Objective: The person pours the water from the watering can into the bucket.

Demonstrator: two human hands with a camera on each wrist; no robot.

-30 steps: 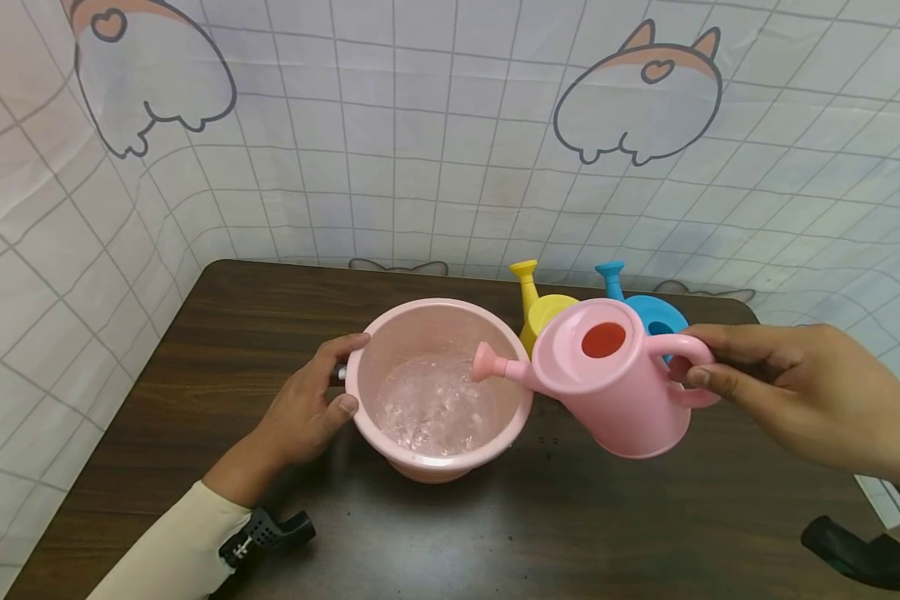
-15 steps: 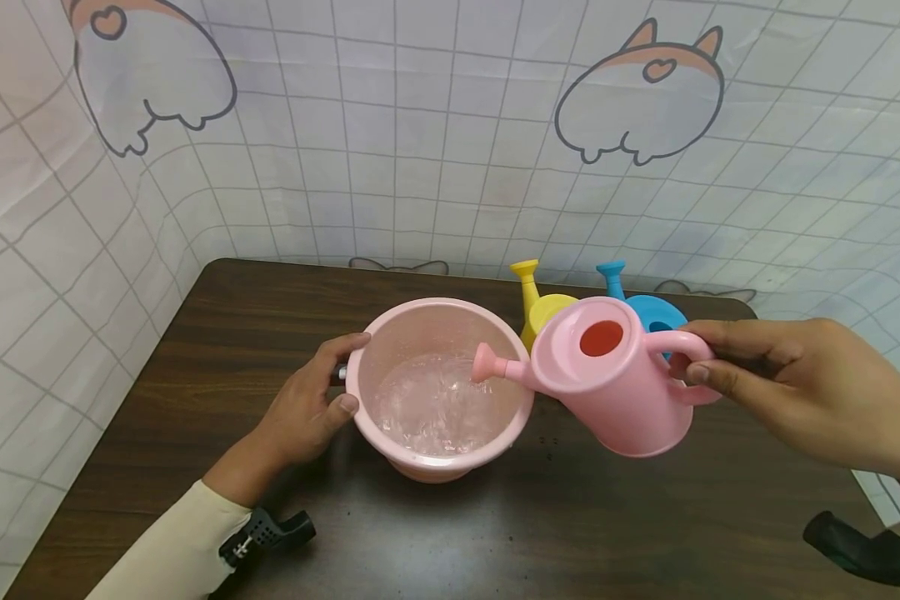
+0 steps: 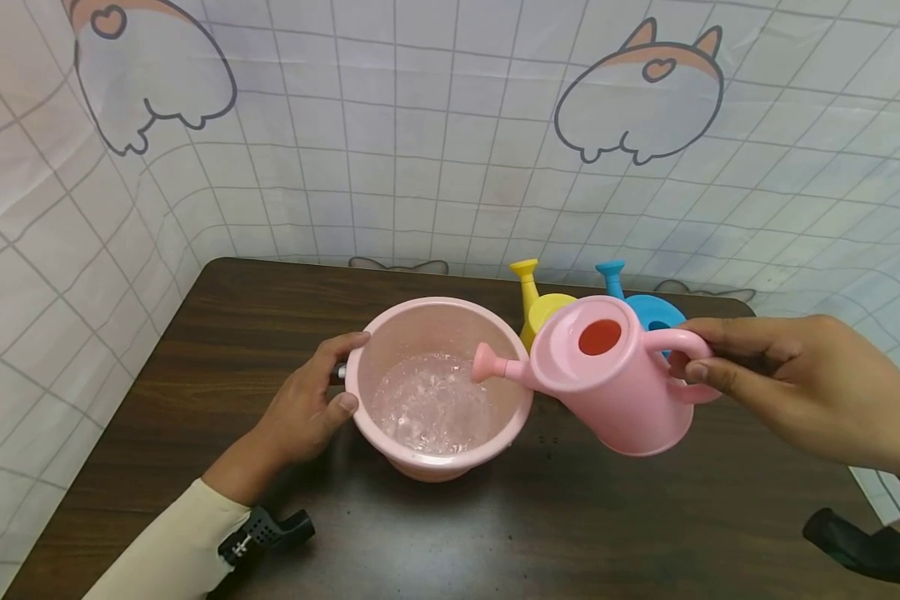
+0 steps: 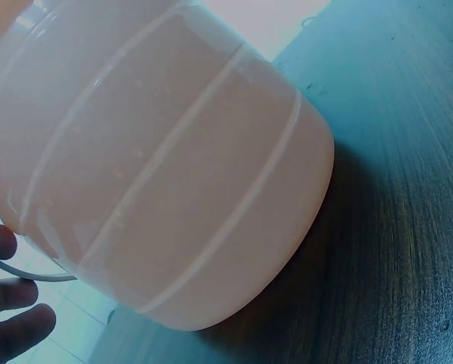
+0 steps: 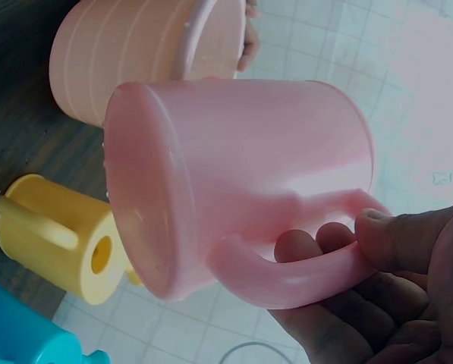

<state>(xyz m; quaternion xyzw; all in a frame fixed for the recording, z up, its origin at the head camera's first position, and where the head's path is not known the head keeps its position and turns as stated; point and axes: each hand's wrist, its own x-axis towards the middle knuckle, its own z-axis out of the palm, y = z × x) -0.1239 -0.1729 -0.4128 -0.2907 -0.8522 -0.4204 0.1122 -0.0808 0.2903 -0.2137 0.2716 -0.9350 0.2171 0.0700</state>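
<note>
A pink watering can (image 3: 622, 392) hangs tilted in the air, its spout head over a pink bucket (image 3: 435, 467). My right hand (image 3: 817, 383) grips the can's handle (image 5: 302, 280), with fingers curled through the loop. Rippling water (image 3: 435, 408) lies in the bucket, and some falls from the spout. My left hand (image 3: 300, 408) holds the bucket's left rim, thumb at the near side and fingers toward the far side. In the left wrist view, several fingertips (image 4: 17, 326) show beside the bucket's wall (image 4: 188, 167) and its thin wire handle (image 4: 36, 277).
A yellow watering can (image 3: 543, 312) and a blue watering can (image 3: 652, 312) stand behind the pink one on the dark wooden table (image 3: 270, 317). Water drops dot the tabletop. A white gridded cloth (image 3: 420, 150) hangs behind the table.
The water surface in the bucket ripples differently. My right hand and the pink can have risen very slightly. My left hand and the bucket stay in place.
</note>
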